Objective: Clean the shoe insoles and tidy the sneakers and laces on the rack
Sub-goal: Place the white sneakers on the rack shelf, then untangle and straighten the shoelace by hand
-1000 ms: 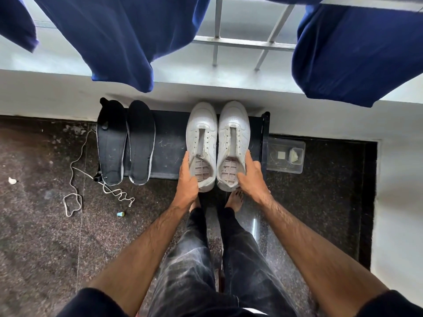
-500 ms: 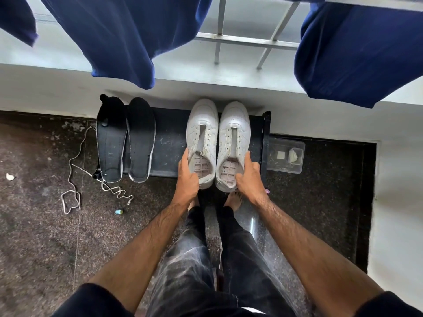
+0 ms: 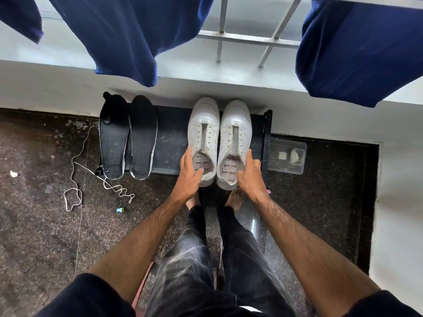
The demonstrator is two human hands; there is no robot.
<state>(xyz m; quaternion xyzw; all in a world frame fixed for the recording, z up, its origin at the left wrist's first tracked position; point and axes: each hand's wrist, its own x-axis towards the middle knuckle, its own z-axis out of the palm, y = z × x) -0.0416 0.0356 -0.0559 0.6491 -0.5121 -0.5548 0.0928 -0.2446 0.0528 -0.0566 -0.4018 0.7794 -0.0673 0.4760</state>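
Two white sneakers (image 3: 219,138) lie side by side at the rack's (image 3: 170,143) right end, toes toward the wall; left hand (image 3: 188,177) and right hand (image 3: 249,177) grip their heels.

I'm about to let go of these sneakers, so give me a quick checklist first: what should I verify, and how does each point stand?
1. Both sneakers on the rack, side by side: ok.
2. Left hand and right hand each gripping a heel: ok.
3. Insoles on the rack: ok, heels overhang its front edge.
4. Insoles clean: cannot tell.
5. Laces tidied: not ok, loose on the floor.
6. Sneakers laced: not ok, eyelets empty.
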